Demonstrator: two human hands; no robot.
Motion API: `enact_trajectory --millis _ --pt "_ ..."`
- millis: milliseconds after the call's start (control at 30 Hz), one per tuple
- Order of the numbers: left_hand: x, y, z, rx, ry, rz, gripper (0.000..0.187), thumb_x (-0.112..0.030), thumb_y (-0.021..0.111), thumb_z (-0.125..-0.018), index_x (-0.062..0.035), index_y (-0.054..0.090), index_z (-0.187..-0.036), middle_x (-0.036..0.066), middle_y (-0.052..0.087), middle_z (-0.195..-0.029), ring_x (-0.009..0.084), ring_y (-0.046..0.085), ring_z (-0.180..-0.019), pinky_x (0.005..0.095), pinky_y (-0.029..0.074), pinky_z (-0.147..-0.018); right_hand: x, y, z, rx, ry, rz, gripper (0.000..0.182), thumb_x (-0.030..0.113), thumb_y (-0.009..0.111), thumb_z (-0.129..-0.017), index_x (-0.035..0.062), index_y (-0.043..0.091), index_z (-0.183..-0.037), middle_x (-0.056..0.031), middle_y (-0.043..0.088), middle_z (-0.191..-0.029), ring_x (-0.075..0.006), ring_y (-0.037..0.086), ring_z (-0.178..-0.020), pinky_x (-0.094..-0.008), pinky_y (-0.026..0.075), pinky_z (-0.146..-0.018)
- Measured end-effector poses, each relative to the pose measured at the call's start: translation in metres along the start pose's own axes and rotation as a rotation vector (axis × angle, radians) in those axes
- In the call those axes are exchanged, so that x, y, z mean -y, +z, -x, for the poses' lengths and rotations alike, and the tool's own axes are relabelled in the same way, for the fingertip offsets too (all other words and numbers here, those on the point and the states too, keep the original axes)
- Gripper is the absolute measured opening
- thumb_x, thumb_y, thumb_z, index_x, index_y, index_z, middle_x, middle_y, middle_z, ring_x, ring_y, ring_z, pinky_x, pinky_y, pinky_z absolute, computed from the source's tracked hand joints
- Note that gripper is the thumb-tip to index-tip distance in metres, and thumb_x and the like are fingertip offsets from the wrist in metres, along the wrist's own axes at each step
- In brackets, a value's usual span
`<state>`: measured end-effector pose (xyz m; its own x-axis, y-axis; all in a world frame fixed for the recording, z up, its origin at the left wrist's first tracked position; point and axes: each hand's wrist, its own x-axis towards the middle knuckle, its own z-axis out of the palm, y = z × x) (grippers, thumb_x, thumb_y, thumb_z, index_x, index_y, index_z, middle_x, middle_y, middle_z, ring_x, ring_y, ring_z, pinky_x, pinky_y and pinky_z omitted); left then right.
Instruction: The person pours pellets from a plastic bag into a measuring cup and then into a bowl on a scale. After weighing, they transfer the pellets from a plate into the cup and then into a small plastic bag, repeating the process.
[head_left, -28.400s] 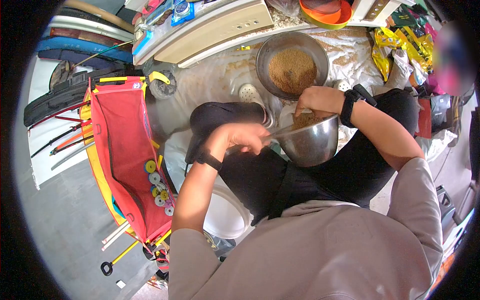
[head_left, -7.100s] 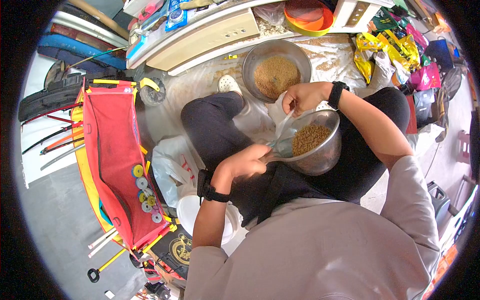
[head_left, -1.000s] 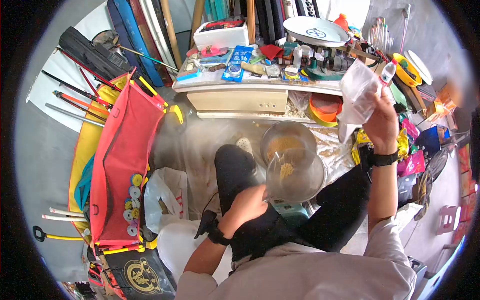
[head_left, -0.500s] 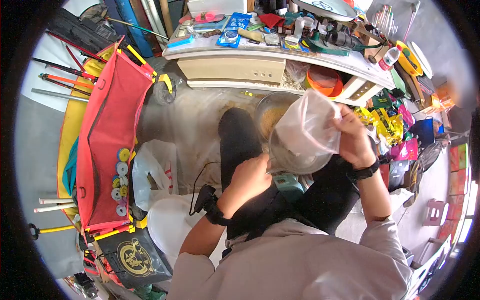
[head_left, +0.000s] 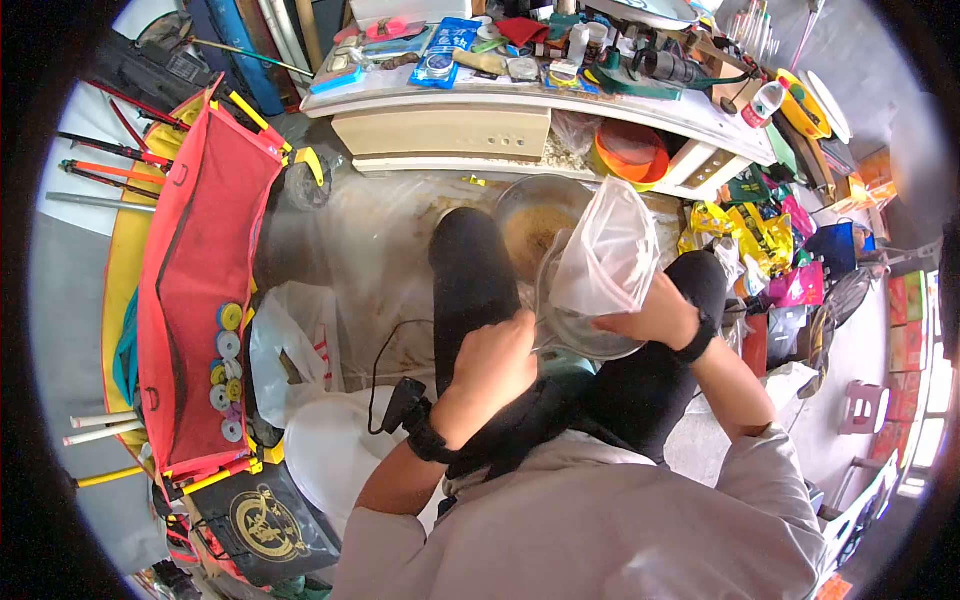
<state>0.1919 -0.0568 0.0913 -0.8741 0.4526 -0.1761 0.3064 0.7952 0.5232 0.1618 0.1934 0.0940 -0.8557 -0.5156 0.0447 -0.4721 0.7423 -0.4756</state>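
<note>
My left hand is closed on the near left edge of a round, see-through grey vessel that looks like a sieve; its handle, if any, is hidden in the fist. My right hand grips a clear plastic bag from its near right side, with fingers reaching over the vessel. The bag stands tilted above the vessel, and its contents cannot be made out. Beyond, on the floor between my knees, sits a metal basin with tan grains in it. The vessel overlaps the basin's near right side.
A long cabinet crowded with small items stands ahead. At left is a red bag with several line spools. A white bucket is by my left thigh. Colourful packets and a pink stool are at right.
My right hand has moved down and left, from the bag's upper right side to its lower edge over the vessel. The bag leans more upright. My left hand keeps its grip.
</note>
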Motion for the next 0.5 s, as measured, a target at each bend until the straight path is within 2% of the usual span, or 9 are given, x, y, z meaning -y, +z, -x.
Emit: enact_trajectory --millis 67,167,200,267,300,333,400,433,500 --pt "0.0 0.0 -0.001 -0.011 0.0 0.007 0.018 -0.006 0.061 -0.075 0.0008 0.055 -0.09 0.022 0.067 -0.08 0.0392 0.068 -0.078 0.0491 0.054 -0.071 0.004 0.01 -0.005 0.022 0.057 -0.059 0.064 0.026 0.083 -0.067 0.0063 0.06 -0.124 -0.015 0.061 -0.123 -0.0342 0.051 -0.121 -0.0429 0.033 -0.11" --pt "0.001 -0.001 0.0 -0.015 -0.001 -0.001 0.018 -0.006 0.062 -0.075 0.0004 0.055 -0.091 0.022 0.067 -0.08 0.0387 0.068 -0.076 0.0492 0.054 -0.07 0.01 0.024 -0.023 -0.259 -0.411 -0.01 0.054 0.019 0.073 -0.073 0.0028 0.058 -0.121 -0.0225 0.053 -0.129 -0.0396 0.058 -0.111 -0.0442 0.048 -0.093" --pt "0.003 0.0 0.0 0.0 -0.005 -0.017 0.019 -0.006 0.062 -0.075 0.0005 0.055 -0.091 0.022 0.068 -0.08 0.0388 0.068 -0.076 0.049 0.054 -0.07 -0.002 0.048 -0.022 -0.257 -0.409 -0.012 0.054 0.019 0.073 -0.073 0.0028 0.058 -0.121 -0.0225 0.053 -0.129 -0.0396 0.058 -0.111 -0.0442 0.048 -0.093" --pt "0.007 0.004 -0.002 0.017 -0.002 -0.033 0.02 -0.006 0.063 -0.075 0.0006 0.055 -0.092 0.022 0.068 -0.081 0.0388 0.068 -0.076 0.0488 0.054 -0.071 -0.016 0.085 -0.021 -0.103 0.004 -0.384 0.055 0.013 0.073 -0.08 0.0076 0.055 -0.131 -0.0109 0.053 -0.137 -0.0235 0.054 -0.12 -0.0384 0.039 -0.107" --pt "0.01 0.008 -0.002 0.004 0.004 -0.032 0.021 -0.007 0.063 -0.074 0.001 0.056 -0.092 0.022 0.067 -0.08 0.0392 0.068 -0.077 0.0489 0.054 -0.071 -0.015 0.083 -0.018 -0.054 0.291 -0.574 0.049 0.008 0.069 -0.083 0.007 0.056 -0.13 -0.0096 0.056 -0.132 -0.02 0.055 -0.117 -0.0349 0.043 -0.104" --pt "0.013 0.01 -0.002 -0.011 0.006 -0.031 0.021 -0.007 0.063 -0.074 0.0014 0.057 -0.092 0.023 0.067 -0.08 0.0395 0.068 -0.077 0.049 0.054 -0.071 -0.019 0.082 -0.018 -0.053 0.292 -0.576 0.049 0.008 0.069 -0.083 0.007 0.056 -0.13 -0.0096 0.056 -0.132 -0.02 0.055 -0.117 -0.0349 0.043 -0.104" --pt "0.014 0.007 -0.002 -0.036 0.001 -0.02 0.02 -0.007 0.062 -0.074 0.0021 0.059 -0.091 0.023 0.067 -0.079 0.04 0.067 -0.076 0.0494 0.054 -0.071 -0.027 0.077 -0.022 0.17 0.229 -0.892 0.05 0.007 0.066 -0.086 0.0059 0.052 -0.134 -0.0089 0.058 -0.131 -0.0191 0.056 -0.117 -0.0336 0.043 -0.105" --pt "0.014 0.006 -0.001 -0.065 0.003 -0.009 0.019 -0.007 0.061 -0.074 0.0027 0.06 -0.09 0.024 0.066 -0.078 0.0405 0.067 -0.076 0.0498 0.054 -0.071 -0.027 0.077 -0.025 0.132 -0.033 -0.307 0.046 0.006 0.06 -0.091 0.0062 0.05 -0.136 -0.0085 0.058 -0.131 -0.0182 0.056 -0.118 -0.0352 0.043 -0.106" --pt "0.014 0.007 -0.001 -0.051 -0.011 -0.011 0.018 -0.007 0.061 -0.074 0.0029 0.06 -0.089 0.024 0.066 -0.078 0.0407 0.067 -0.075 0.05 0.054 -0.07 -0.038 0.093 -0.015 0.075 -0.013 -0.505 0.045 0.01 0.062 -0.09 0.0059 0.052 -0.134 -0.0091 0.06 -0.128 -0.02 0.057 -0.117 -0.0371 0.043 -0.105"
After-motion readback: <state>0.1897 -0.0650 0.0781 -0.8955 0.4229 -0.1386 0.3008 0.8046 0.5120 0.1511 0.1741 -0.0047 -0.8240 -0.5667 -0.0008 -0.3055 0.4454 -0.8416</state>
